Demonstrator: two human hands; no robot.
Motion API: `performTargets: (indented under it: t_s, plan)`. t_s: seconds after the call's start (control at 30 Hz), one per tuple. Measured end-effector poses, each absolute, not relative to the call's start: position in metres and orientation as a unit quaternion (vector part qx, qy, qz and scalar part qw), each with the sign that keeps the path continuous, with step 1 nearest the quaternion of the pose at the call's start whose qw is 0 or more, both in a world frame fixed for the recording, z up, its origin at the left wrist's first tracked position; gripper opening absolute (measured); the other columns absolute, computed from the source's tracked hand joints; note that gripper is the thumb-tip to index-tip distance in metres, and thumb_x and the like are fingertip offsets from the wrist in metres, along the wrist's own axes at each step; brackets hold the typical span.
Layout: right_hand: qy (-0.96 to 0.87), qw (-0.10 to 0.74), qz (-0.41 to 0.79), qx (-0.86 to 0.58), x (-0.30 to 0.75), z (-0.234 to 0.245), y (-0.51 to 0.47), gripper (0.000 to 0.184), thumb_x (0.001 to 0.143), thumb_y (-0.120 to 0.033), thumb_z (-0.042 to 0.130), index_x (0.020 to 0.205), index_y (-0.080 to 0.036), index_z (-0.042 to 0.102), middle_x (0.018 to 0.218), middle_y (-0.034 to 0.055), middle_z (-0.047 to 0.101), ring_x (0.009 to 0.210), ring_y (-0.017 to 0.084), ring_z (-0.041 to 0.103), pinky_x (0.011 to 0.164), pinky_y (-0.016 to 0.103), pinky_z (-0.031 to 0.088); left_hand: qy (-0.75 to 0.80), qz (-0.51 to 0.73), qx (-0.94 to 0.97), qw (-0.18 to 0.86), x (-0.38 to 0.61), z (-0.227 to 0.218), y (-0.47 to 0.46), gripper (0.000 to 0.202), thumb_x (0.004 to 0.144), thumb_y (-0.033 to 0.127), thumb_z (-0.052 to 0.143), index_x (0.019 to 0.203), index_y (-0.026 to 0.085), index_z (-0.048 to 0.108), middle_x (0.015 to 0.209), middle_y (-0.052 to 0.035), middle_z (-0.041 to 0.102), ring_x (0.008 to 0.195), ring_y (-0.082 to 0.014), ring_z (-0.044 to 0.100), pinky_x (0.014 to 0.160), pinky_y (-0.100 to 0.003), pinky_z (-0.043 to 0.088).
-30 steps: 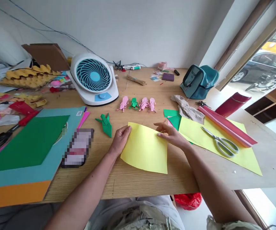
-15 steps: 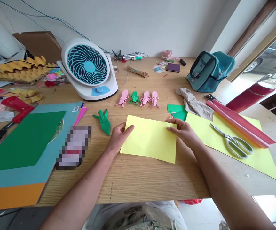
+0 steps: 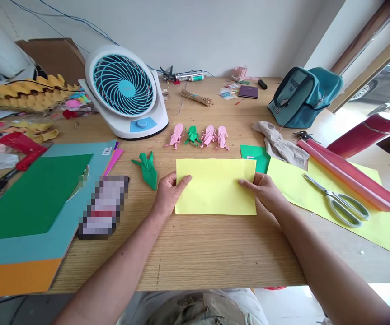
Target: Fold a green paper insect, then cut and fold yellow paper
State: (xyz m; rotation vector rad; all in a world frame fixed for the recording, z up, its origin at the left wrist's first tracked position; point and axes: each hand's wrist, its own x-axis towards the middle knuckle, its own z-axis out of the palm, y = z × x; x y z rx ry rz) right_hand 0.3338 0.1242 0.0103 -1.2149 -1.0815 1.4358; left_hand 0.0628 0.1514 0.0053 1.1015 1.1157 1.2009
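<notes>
A rectangular sheet of yellow paper is held up in front of me, its long side running across. My left hand pinches its left edge, thumb on the near face and fingers hidden behind. At the right edge my right hand grips the same way. Left of the sheet lies a folded green paper figure. Beyond it stands a row of pink origami figures with a green origami figure among them. Green paper pieces lie behind my right hand.
A white-and-blue fan stands at the back left. Left are a phone, a green sheet and stacked coloured paper. Right are scissors on yellow sheets, a red roll, a cloth and a teal bag.
The yellow sheet has turned from a slant to level, its right side rising. My right hand has shifted a little to the right and down. The view has moved slightly.
</notes>
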Motion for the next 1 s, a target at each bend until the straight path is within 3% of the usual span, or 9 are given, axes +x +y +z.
performTargets:
  t_s: [0.17, 0.4, 0.5, 0.6, 0.8, 1.0]
  plan:
    - [-0.423, 0.485, 0.563, -0.518, 0.334, 0.01, 0.125, 0.05, 0.059, -0.056, 0.087, 0.095, -0.024, 0.073, 0.097, 0.0072, 0.078, 0.089, 0.032, 0.074, 0.07, 0.041, 0.063, 0.469, 0.481, 0.489, 0.556, 0.062, 0.007, 0.151, 0.042, 0.07, 0.054, 0.078, 0.082, 0.015, 0.069, 0.077, -0.0015, 0.071, 0.068, -0.0142, 0.061, 0.061, -0.024, 0.048]
    - [-0.408, 0.53, 0.502, -0.548, 0.338, 0.005, 0.126, 0.041, 0.066, -0.053, 0.084, 0.092, -0.024, 0.071, 0.094, 0.0065, 0.078, 0.083, 0.03, 0.075, 0.061, 0.037, 0.062, 0.42, 0.43, 0.529, 0.599, 0.061, 0.009, 0.151, 0.057, 0.067, 0.041, 0.084, 0.112, 0.016, 0.06, 0.105, -0.0089, 0.074, 0.089, -0.0213, 0.07, 0.076, -0.032, 0.055]
    - [-0.397, 0.552, 0.48, -0.554, 0.34, 0.005, 0.127, 0.038, 0.067, -0.05, 0.084, 0.092, -0.025, 0.071, 0.093, 0.0055, 0.078, 0.082, 0.029, 0.074, 0.06, 0.036, 0.062, 0.43, 0.409, 0.561, 0.578, 0.057, 0.008, 0.153, 0.05, 0.076, 0.043, 0.077, 0.113, 0.016, 0.058, 0.08, -0.0024, 0.072, 0.068, -0.0159, 0.067, 0.061, -0.025, 0.052]
    - [-0.387, 0.568, 0.462, -0.56, 0.341, 0.006, 0.127, 0.035, 0.069, -0.05, 0.082, 0.091, -0.025, 0.071, 0.092, 0.0048, 0.078, 0.077, 0.027, 0.074, 0.059, 0.036, 0.062, 0.442, 0.384, 0.599, 0.546, 0.052, 0.009, 0.154, 0.047, 0.082, 0.046, 0.071, 0.118, 0.018, 0.058, 0.059, 0.0052, 0.059, 0.047, -0.0095, 0.051, 0.045, -0.02, 0.04]
    - [-0.377, 0.593, 0.427, -0.569, 0.344, 0.009, 0.128, 0.035, 0.07, -0.048, 0.082, 0.094, -0.024, 0.072, 0.089, 0.0046, 0.078, 0.076, 0.026, 0.074, 0.058, 0.035, 0.061, 0.402, 0.347, 0.614, 0.584, 0.052, 0.016, 0.152, 0.064, 0.078, 0.038, 0.075, 0.133, 0.018, 0.05, 0.054, 0.0109, 0.047, 0.044, -0.0057, 0.043, 0.044, -0.017, 0.037]
    - [-0.386, 0.597, 0.405, -0.575, 0.347, 0.007, 0.127, 0.03, 0.074, -0.047, 0.079, 0.095, -0.026, 0.072, 0.094, 0.0038, 0.077, 0.071, 0.023, 0.073, 0.055, 0.034, 0.06, 0.344, 0.339, 0.614, 0.624, 0.051, 0.016, 0.149, 0.072, 0.08, 0.035, 0.073, 0.142, 0.021, 0.04, 0.063, 0.0093, 0.051, 0.047, -0.0052, 0.044, 0.043, -0.016, 0.035]
